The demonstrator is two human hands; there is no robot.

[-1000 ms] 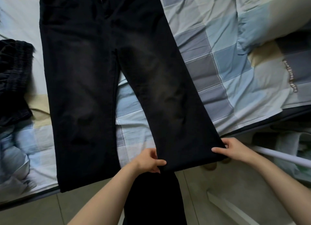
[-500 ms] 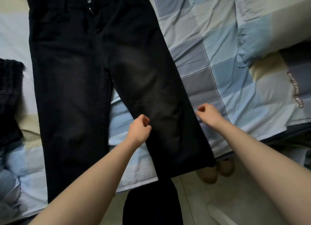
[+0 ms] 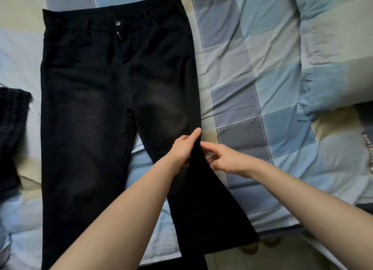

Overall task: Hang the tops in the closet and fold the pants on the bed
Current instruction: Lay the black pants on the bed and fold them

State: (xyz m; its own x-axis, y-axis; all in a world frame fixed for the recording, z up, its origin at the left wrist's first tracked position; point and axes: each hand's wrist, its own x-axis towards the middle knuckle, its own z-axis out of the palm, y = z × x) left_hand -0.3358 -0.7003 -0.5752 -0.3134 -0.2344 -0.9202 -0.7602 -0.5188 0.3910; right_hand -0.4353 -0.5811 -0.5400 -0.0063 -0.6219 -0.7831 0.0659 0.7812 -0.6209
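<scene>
black pants (image 3: 96, 112) flat on the bed (image 3: 252, 67), left hand (image 3: 182, 148) and right hand (image 3: 226, 160) pinching the leg's 3 o'clock edge, folding underway, next probably swing it toward 9

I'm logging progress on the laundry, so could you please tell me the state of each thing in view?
Black pants: unfolded, spread flat face up on the bed, button undone, hems hanging past the bed edge.
Left hand: pinching the outer seam of the pants' right-side leg.
Right hand: at the same seam from the other side, fingers curled; grip unclear.
Dark garment: bunched at the left edge.
Checked quilt: wrinkled.
</scene>
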